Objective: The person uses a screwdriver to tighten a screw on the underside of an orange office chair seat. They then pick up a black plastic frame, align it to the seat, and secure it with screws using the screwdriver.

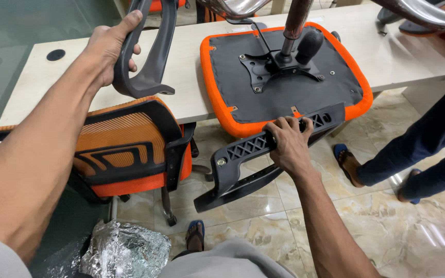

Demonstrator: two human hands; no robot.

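Left hand grips one black chair armrest above the desk's front edge; right hand clutches the second armrest against the upturned orange seat overhanging that edge. Two armrests total.

Armrest: matt grey plastic. Seat underside: black cloth, orange mesh edging (metal plate bolted on). Worktop: pale wood laminate. Floor: glossy marble.

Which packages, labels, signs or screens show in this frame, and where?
No labels, signs or screens show.
Crumpled silver foil wrapping: on the floor at bottom left, below the orange mesh chair back; shiny, wrinkled, shapeless; what it holds cannot be told.
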